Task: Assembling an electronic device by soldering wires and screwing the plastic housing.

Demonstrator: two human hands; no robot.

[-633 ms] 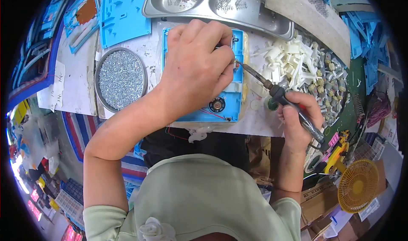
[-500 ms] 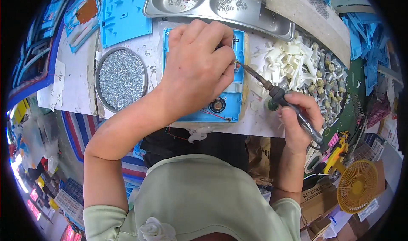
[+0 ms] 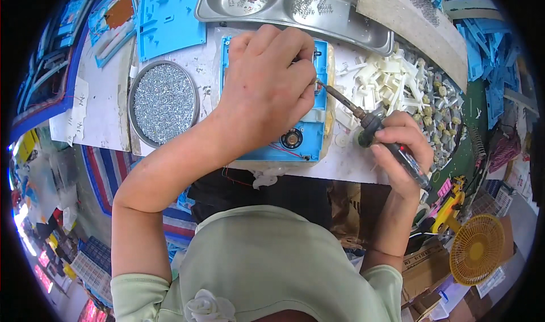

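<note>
A blue plastic housing (image 3: pixel 304 135) with a small round speaker lies on the white bench. My left hand (image 3: pixel 267 89) rests on top of it, fingers curled and pressing at its right edge, covering most of it. My right hand (image 3: pixel 400 146) is shut on a soldering iron (image 3: pixel 363 120) with a dark handle. The iron's metal tip reaches up-left to the housing's right edge, just under my left fingertips. What the left fingers pinch is hidden.
A round tin of small screws (image 3: pixel 163 102) sits left of the housing. A steel two-compartment tray (image 3: pixel 295 4) with springs lies behind. White plastic parts (image 3: pixel 386 81) are heaped at the right. Blue plastic panels (image 3: pixel 164 15) lie at back left. A yellow fan (image 3: pixel 476 248) stands low right.
The iron's tip has edged slightly closer to the housing's right edge; both hands stay almost where they were.
</note>
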